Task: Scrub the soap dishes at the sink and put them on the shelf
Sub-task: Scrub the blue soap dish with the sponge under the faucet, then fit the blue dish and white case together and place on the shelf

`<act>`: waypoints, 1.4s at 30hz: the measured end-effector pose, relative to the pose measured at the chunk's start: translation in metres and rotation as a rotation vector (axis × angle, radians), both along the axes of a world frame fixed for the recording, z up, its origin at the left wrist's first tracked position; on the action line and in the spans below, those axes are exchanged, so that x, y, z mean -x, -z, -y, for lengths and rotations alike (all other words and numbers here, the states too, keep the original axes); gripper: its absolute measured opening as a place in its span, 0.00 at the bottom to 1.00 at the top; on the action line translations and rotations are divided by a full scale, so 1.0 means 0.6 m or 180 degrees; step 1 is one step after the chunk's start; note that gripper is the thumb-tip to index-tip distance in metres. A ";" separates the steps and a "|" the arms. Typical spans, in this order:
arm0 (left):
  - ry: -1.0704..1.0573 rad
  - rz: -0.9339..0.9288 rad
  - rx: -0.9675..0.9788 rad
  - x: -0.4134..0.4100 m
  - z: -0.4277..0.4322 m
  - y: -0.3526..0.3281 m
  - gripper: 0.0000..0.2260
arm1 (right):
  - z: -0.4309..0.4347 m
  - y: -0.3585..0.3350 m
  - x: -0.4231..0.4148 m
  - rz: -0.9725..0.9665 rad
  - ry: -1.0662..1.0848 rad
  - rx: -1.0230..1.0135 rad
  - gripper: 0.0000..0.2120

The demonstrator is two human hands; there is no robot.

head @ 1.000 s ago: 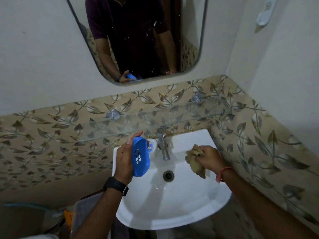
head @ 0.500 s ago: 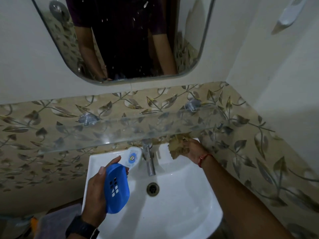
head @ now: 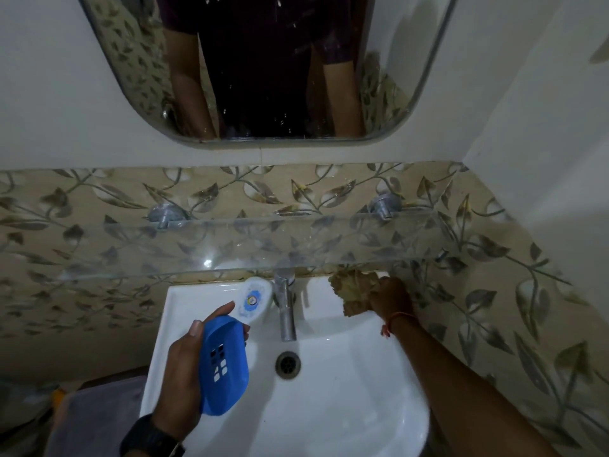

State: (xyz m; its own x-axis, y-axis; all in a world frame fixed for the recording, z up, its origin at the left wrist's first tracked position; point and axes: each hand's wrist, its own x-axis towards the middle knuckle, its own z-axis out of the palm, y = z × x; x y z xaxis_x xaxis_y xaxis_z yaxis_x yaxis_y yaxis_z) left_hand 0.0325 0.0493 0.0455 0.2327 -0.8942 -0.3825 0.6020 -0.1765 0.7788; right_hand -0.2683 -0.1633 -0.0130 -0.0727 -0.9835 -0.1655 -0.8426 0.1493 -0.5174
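Soap dish (head: 224, 364), blue with slotted drain holes, is held in the left hand (head: 183, 367) above the near left part of the white sink (head: 346, 407). Fingers wrap its far and left edges, thumb along the left side, so the hand is closed around it, with the underside turned toward the camera. A black watch (head: 148, 438) sits on that wrist. Right hand (head: 390, 300) is clenched on a crumpled brown cloth (head: 354, 290) at the far right corner of the sink rim, under the glass shelf (head: 230, 245). A white soap dish (head: 252, 300) with a blue print rests on the far rim, just left of the chrome tap (head: 286, 308). The shelf runs across the leaf-patterned tiles above the sink, with a mirror (head: 263, 67) further up.
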 end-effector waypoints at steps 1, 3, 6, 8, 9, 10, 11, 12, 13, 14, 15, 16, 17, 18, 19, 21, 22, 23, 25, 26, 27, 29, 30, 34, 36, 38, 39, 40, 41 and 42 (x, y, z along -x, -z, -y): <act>-0.0011 0.0028 0.0019 0.002 0.000 -0.005 0.24 | -0.019 -0.006 -0.007 -0.0062 0.0046 0.0293 0.14; -0.0048 0.0113 0.0079 0.001 -0.003 -0.015 0.22 | -0.072 -0.016 -0.039 0.0099 0.0131 0.1111 0.14; -0.0103 0.0240 0.0120 -0.012 -0.007 -0.021 0.23 | -0.173 -0.030 -0.134 0.0810 -0.0552 0.1915 0.08; -0.0114 0.0372 0.0098 -0.023 -0.013 -0.026 0.23 | -0.217 -0.031 -0.210 0.1095 -0.1318 0.2002 0.04; -0.0119 0.0441 0.0086 -0.028 -0.016 -0.029 0.23 | -0.226 -0.029 -0.245 0.1101 -0.1651 0.1975 0.04; -0.0135 0.0539 0.0067 -0.034 -0.019 -0.032 0.23 | -0.229 -0.026 -0.277 0.1056 -0.1910 0.1831 0.06; -0.0179 0.0651 0.0050 -0.039 -0.022 -0.037 0.24 | -0.224 -0.024 -0.305 0.0955 -0.2082 0.1533 0.10; -0.0212 0.0686 0.0037 -0.043 -0.027 -0.041 0.25 | -0.217 -0.019 -0.330 0.0768 -0.2186 0.1119 0.17; -0.0226 0.0656 0.0029 -0.045 -0.032 -0.043 0.26 | -0.208 -0.013 -0.350 0.0542 -0.2241 0.0677 0.25; -0.0237 0.0635 0.0036 -0.048 -0.037 -0.042 0.28 | -0.199 -0.007 -0.366 0.0292 -0.2258 0.0313 0.32; -0.0250 0.0613 0.0047 -0.050 -0.043 -0.040 0.29 | -0.189 -0.001 -0.379 0.0001 -0.2251 0.0075 0.37; -0.0262 0.0603 0.0068 -0.051 -0.048 -0.036 0.29 | -0.180 0.003 -0.389 -0.0321 -0.2243 -0.0069 0.41; -0.0275 0.0571 0.0093 -0.051 -0.054 -0.032 0.27 | -0.172 0.007 -0.397 -0.0639 -0.2235 -0.0187 0.43; -0.0260 0.0520 0.0106 -0.051 -0.059 -0.028 0.26 | -0.165 0.008 -0.403 -0.0892 -0.2207 -0.0303 0.45; -0.0240 0.0474 0.0110 -0.051 -0.063 -0.025 0.26 | -0.161 0.009 -0.408 -0.1037 -0.2155 -0.0411 0.45; -0.0196 0.0355 0.0128 -0.054 -0.071 -0.017 0.27 | -0.160 0.011 -0.415 -0.1157 -0.2064 -0.0477 0.43; -0.0180 0.0329 0.0151 -0.056 -0.076 -0.014 0.26 | -0.163 0.012 -0.418 -0.1214 -0.2033 -0.0407 0.40; -0.0170 0.0339 0.0177 -0.057 -0.079 -0.012 0.25 | -0.166 0.015 -0.418 -0.1239 -0.1999 -0.0274 0.35; -0.0191 0.0406 0.0187 -0.059 -0.085 -0.011 0.27 | -0.171 0.021 -0.414 -0.1089 -0.1905 0.0005 0.25; -0.0196 0.0445 0.0187 -0.061 -0.087 -0.013 0.28 | -0.173 0.024 -0.409 -0.0931 -0.1861 0.0084 0.23; -0.0214 0.0479 0.0190 -0.062 -0.089 -0.014 0.29 | -0.174 0.026 -0.404 -0.0745 -0.1832 0.0127 0.23; -0.0275 0.0519 0.0183 -0.067 -0.092 -0.015 0.28 | -0.181 0.025 -0.394 -0.0337 -0.1808 0.0195 0.23; -0.0307 0.0515 0.0176 -0.069 -0.093 -0.017 0.27 | -0.187 0.020 -0.390 -0.0112 -0.1799 0.0238 0.24; -0.0403 0.0260 0.0129 -0.070 -0.086 -0.032 0.25 | -0.249 -0.024 -0.361 0.0877 -0.1826 0.0528 0.25; -0.0454 0.0233 0.0143 -0.066 -0.080 -0.053 0.28 | -0.292 -0.061 -0.336 0.1412 -0.1749 0.0764 0.23; -0.0480 0.0202 0.0179 -0.059 -0.076 -0.076 0.26 | -0.332 -0.108 -0.307 0.1858 -0.1618 0.1005 0.19; -0.0466 0.0162 0.0202 -0.055 -0.074 -0.086 0.26 | -0.349 -0.134 -0.293 0.2023 -0.1557 0.1124 0.17; -0.0465 0.0133 0.0217 -0.051 -0.074 -0.094 0.26 | -0.365 -0.158 -0.280 0.2158 -0.1517 0.1238 0.16; -0.0469 0.0127 0.0232 -0.045 -0.073 -0.102 0.27 | -0.380 -0.180 -0.269 0.2246 -0.1509 0.1353 0.15; -0.0459 0.0129 0.0256 -0.038 -0.073 -0.112 0.29 | -0.393 -0.199 -0.258 0.2282 -0.1542 0.1473 0.15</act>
